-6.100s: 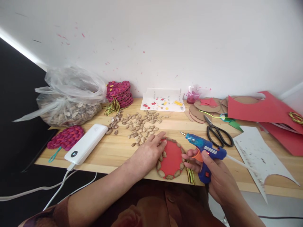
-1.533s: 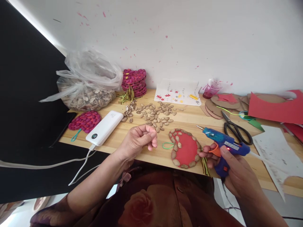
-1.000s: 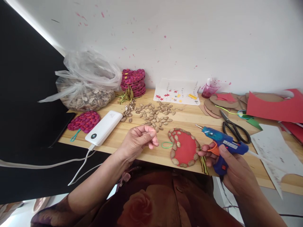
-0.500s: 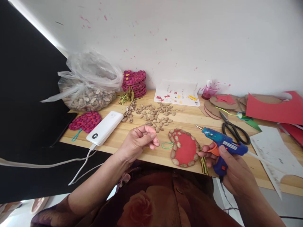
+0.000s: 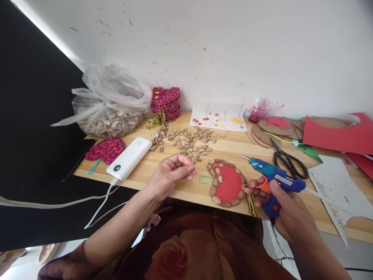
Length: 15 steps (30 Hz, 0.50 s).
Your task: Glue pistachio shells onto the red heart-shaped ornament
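Note:
My right hand [image 5: 287,206] grips a blue hot glue gun [image 5: 271,173] with an orange trigger, its nozzle pointing left above the table. Fingers of that hand are close to the yellow-green tassel [image 5: 251,204] of a red heart-shaped piece [image 5: 230,184]. Nut shells line the heart's rim, and a few more lie on its upper left; a green loop [image 5: 206,179] sticks out at its left. Just left of that loop, my left hand [image 5: 171,173] is closed in a pinch, and whatever its fingertips hold is too small to make out. Loose shells [image 5: 190,142] lie scattered beyond it.
A plastic bag of shells [image 5: 110,120], a white power bank [image 5: 129,157] and a purple-red decorated piece [image 5: 106,149] lie left. Behind stand stacked purple pieces [image 5: 165,103] and a sheet with star stickers [image 5: 218,116]. Black-handled scissors [image 5: 291,161] and red sheets [image 5: 338,136] are right.
The fingers of my left hand have drawn slightly closer together in their pinch. My right hand, the glue gun and the heart piece show almost no movement.

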Available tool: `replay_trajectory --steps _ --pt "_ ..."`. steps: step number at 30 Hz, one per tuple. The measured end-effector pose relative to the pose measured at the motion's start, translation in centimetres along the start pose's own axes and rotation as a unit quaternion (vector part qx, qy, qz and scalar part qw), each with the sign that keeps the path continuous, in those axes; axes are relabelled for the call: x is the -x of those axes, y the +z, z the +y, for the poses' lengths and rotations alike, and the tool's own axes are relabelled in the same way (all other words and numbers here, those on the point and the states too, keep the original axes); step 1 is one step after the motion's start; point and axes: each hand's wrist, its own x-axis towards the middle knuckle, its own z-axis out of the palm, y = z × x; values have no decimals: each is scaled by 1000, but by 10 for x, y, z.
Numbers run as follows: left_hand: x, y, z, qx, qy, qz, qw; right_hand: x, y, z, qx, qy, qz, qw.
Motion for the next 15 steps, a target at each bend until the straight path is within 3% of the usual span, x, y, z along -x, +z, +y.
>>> replay_trajectory --steps 12,15 --pt "-3 -4 0 -13 21 60 998 0 -1 0 -8 10 5 1000" --pt "-4 -6 2 -45 34 53 997 0 0 0 -4 15 17 1000"
